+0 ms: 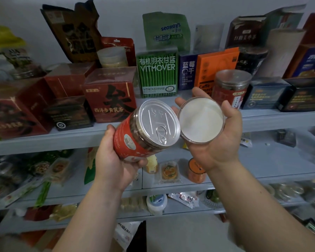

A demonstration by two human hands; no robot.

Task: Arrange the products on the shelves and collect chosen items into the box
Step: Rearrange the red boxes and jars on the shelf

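My left hand grips a red-labelled can tilted toward me, its silver pull-tab top showing. My right hand lies palm up and cradles the can's clear plastic lid, upside down, its white inside facing me. Can and lid sit side by side, almost touching, in front of the upper grey shelf. A matching red jar with its lid on stands on that shelf just behind my right hand. No collecting box is in view.
The upper shelf holds red tea boxes, a green VITMOVER box, a blue box, an orange coffee box and dark boxes. Lower shelves carry snack packs, an orange cup and a white tub.
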